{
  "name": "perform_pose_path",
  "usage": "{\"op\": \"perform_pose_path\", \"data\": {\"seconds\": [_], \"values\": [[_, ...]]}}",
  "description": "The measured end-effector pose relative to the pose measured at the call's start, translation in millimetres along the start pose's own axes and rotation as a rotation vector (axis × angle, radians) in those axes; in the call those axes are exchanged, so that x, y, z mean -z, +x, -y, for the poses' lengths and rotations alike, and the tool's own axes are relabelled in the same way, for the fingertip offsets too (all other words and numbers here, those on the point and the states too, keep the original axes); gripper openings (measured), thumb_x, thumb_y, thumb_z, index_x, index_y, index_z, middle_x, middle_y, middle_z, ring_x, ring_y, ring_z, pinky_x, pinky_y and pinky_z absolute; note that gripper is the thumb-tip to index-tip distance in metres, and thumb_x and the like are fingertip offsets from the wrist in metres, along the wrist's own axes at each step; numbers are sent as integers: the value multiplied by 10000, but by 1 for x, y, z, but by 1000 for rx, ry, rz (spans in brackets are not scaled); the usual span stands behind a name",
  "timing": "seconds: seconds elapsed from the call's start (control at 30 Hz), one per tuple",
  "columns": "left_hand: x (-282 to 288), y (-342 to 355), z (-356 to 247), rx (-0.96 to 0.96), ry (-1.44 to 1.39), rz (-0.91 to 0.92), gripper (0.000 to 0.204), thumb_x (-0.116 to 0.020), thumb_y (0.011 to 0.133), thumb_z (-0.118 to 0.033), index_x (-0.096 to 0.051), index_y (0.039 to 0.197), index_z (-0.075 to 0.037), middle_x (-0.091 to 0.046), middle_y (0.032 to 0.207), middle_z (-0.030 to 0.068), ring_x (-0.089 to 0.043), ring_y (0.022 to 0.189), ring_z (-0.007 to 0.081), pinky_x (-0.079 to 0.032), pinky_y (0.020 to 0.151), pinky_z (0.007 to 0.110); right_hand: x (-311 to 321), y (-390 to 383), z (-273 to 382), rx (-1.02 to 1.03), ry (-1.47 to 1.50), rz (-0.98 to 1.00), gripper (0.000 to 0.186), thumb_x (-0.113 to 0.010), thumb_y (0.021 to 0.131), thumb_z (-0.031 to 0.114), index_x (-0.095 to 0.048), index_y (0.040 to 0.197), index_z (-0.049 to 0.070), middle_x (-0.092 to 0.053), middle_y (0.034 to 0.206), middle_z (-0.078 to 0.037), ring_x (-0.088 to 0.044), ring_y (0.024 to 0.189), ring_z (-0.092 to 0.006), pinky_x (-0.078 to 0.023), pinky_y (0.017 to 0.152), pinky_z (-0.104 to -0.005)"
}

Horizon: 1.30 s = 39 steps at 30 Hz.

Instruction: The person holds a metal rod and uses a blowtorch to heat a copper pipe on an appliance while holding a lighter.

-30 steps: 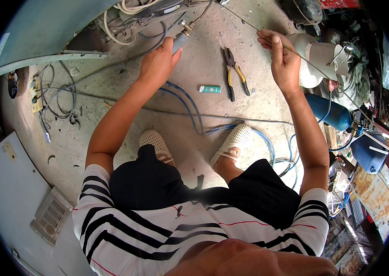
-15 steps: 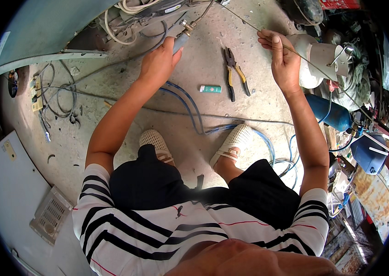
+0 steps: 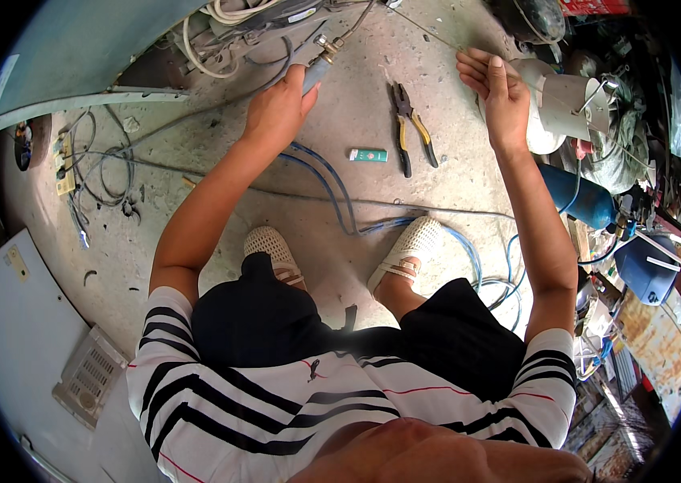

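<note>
My left hand (image 3: 276, 109) is closed round the grey handle (image 3: 311, 78) of a torch with brass valves (image 3: 326, 50) and a thin bent tube reaching to the top edge. My right hand (image 3: 500, 101) pinches a long thin rod (image 3: 429, 32) that slants from the top centre down past my hand; it looks faint and blurred behind it. On the concrete floor between my hands lie pliers with yellow-and-black handles (image 3: 425, 141) and a small green lighter-like item (image 3: 368, 155).
A metal cabinet (image 3: 75, 48) stands upper left, hoses (image 3: 332, 185) and cables cross the floor near my sandals, and a white panel (image 3: 18, 322) is lower left. At right are a light-coloured cylinder (image 3: 546, 137), a blue cylinder (image 3: 574, 193), a blue container (image 3: 642, 270) and clutter.
My right hand has shifted slightly rightward, its fingers a little differently placed, and the rod in it now looks fainter and blurred. My left hand and the torch have stayed put.
</note>
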<state>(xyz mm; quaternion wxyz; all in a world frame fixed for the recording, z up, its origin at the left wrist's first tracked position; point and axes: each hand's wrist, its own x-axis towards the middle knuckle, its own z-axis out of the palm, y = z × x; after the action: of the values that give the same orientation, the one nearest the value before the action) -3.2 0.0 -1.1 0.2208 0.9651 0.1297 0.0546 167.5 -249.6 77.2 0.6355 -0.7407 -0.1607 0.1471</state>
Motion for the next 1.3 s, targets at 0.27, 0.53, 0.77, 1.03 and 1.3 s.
{"op": "perform_pose_path", "data": {"seconds": [0.27,0.53,0.77,1.03,1.3], "values": [[1,-1,0,4,8,0,301,-558,923,-303,-501,1006,-20,-661,743,159,-651,629,330,-518,538,415,-10,-15,10,196,-346,138,394,-386,1030,236,-572,1127,-98,-654,1058,-176,-645,979,-215,-523,871,-301],[1,-1,0,0,19,-2,302,-555,924,-305,-499,1011,-21,-660,741,161,-653,632,329,-522,536,411,-7,-18,8,240,-320,66,351,-399,1023,181,-627,1020,-86,-663,1016,-125,-677,907,-203,-546,814,-283],[0,0,0,7,12,7,311,-552,924,-311,-493,1020,-21,-661,747,165,-655,642,334,-523,541,420,-12,-15,8,235,-312,90,345,-405,1021,180,-629,1012,-82,-665,1014,-124,-677,917,-200,-544,815,-283],[0,-1,-2,59,-66,34,303,-534,930,-305,-477,1042,-29,-636,764,225,-615,696,424,-477,605,500,-9,-17,6,225,-311,82,348,-405,1021,189,-637,1013,-70,-668,1010,-120,-678,923,-206,-542,820,-287],[0,-1,-1,20,-4,21,323,-550,923,-318,-488,1029,-20,-661,771,178,-652,668,350,-518,562,437,-7,-16,6,247,-288,55,348,-405,1021,177,-632,1009,-87,-660,1032,-128,-677,910,-204,-547,817,-288]]}}
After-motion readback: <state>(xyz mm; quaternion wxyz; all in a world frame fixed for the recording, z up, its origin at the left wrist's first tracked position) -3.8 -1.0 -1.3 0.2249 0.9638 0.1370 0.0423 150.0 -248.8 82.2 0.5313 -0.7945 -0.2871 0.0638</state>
